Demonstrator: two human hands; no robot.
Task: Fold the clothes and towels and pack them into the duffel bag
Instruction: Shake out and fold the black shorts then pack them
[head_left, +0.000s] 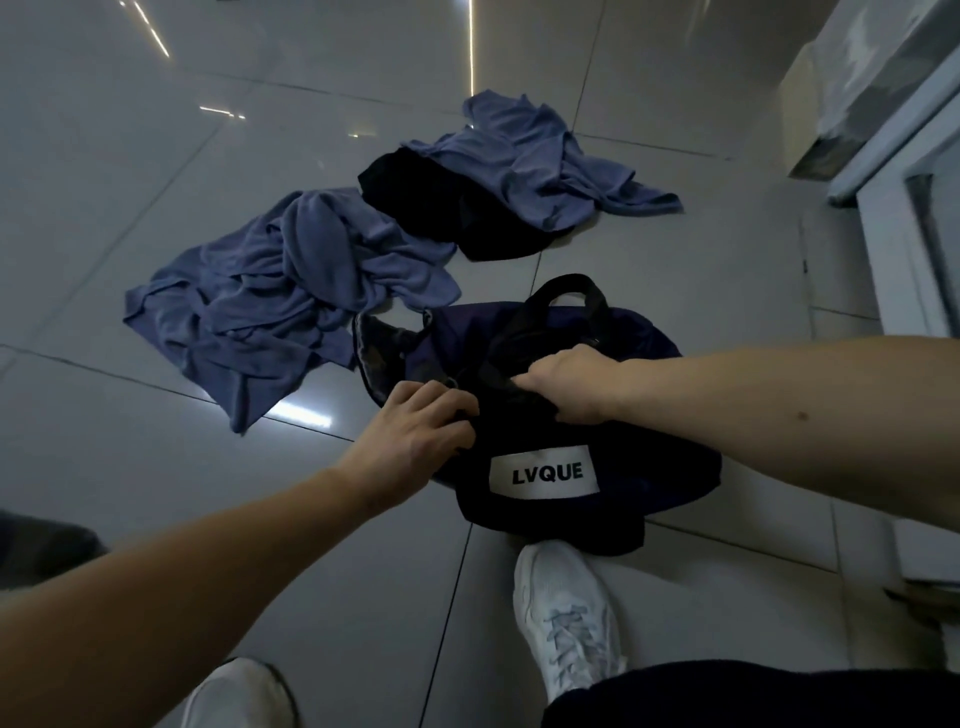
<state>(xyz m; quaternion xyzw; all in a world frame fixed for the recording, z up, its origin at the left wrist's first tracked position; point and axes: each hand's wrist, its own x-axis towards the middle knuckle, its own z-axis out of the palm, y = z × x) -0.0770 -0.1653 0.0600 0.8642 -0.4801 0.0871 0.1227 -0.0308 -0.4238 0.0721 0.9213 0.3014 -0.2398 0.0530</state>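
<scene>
A dark navy duffel bag (613, 499) with a white "LVQUE" label lies on the tiled floor just past my feet. My left hand (415, 431) grips the bag's top edge at its left side, fingers curled into the fabric. My right hand (571, 384) grips the bag's top near the black handle (566, 291). Beyond the bag to the left lies a crumpled blue towel (291, 296). Farther back a blue shirt (530, 161) is draped over a black garment (441, 208). All lie unfolded on the floor.
My two white sneakers (566, 613) stand at the bottom of the view, one right against the bag. A white cabinet or door frame (893, 228) runs along the right side. Glossy grey floor tiles (156, 156) surround the pile.
</scene>
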